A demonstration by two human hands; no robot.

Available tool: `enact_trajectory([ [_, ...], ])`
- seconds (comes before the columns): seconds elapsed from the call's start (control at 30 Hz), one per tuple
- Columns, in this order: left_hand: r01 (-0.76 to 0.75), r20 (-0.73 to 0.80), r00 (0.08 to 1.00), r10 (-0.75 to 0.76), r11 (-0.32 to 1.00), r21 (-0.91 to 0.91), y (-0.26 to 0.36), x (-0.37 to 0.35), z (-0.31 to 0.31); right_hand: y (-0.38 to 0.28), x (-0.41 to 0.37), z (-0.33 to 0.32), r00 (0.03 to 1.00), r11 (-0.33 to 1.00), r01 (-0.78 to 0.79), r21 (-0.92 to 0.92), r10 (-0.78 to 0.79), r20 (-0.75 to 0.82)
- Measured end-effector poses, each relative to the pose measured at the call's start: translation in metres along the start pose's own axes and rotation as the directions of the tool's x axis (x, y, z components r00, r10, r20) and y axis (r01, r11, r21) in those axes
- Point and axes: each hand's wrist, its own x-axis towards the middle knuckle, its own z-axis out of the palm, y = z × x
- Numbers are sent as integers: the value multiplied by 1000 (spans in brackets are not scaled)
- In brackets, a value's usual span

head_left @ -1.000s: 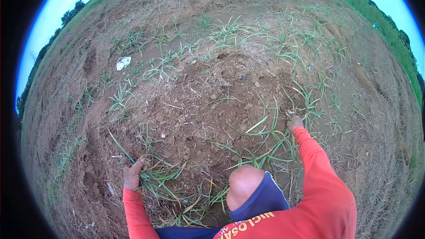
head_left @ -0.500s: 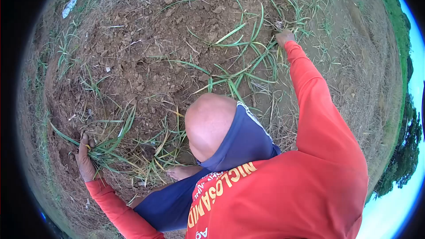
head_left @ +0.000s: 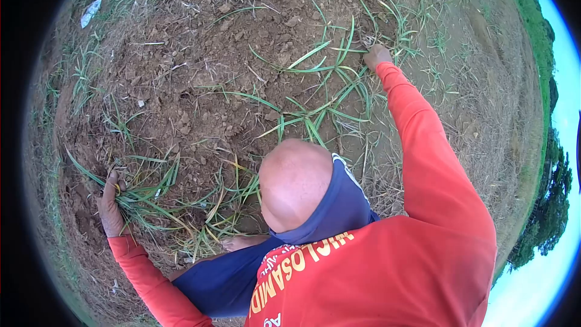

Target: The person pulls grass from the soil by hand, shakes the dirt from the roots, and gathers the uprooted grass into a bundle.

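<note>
My left hand (head_left: pixel 111 206), at the lower left, is closed around the base of a clump of long green leaves (head_left: pixel 148 201) that spread to the right. A yellow band shows near its fingers. At the upper right, my right hand (head_left: pixel 377 56) reaches down to the soil beside thin green leaves (head_left: pixel 402 39). Its fingers point away and are mostly hidden, so what they hold, if anything, cannot be made out. Between the hands, more long-leaved plants (head_left: pixel 327 106) lie over the brown soil.
My bare knee (head_left: pixel 296 175) and dark blue shorts (head_left: pixel 224 278) are low in the middle, with a foot (head_left: pixel 239 242) beside them. A pale scrap (head_left: pixel 91 13) lies at the upper left. Trees (head_left: pixel 548 200) stand at the far right.
My right hand and sleeve have shifted slightly left in view. The left hand sits a little lower and further left, still at the clump. My knee appears slightly lower and further right.
</note>
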Motion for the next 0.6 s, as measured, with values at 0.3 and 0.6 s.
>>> enact_trajectory([
  [0.3,71,68,996,-66,994,-77,-6,2,-12,14,-25,-19,995,994,13,113,-2,-97],
  [0.6,52,134,990,-43,997,-63,6,10,21,37,-24,-149,931,929,356,101,-342,-131],
])
